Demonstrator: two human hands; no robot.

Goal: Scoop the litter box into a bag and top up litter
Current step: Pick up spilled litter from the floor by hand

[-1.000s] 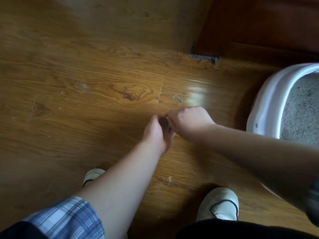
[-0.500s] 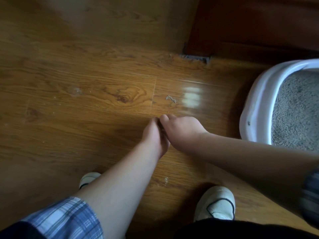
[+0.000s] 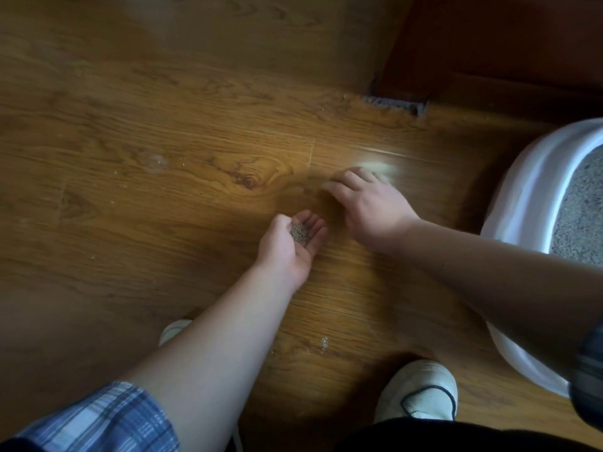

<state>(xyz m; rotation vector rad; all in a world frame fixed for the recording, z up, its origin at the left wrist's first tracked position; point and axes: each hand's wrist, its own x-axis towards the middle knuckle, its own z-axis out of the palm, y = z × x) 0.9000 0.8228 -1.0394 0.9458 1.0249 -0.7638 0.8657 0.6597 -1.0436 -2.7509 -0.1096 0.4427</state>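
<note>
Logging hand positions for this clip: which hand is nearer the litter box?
Right. The right hand reaches over the floor left of the litter box; the left hand, cupping litter grains, lies farther left.

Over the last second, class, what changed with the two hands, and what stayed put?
The hands, pressed together earlier, have parted. The left hand turned palm up and carries a small heap of litter grains. The right hand reached forward, fingers down toward the floor. The litter box and shoes stayed put.

Wood floor [image 3: 137, 230] (glossy), two pale shoes [image 3: 421, 391]
</note>
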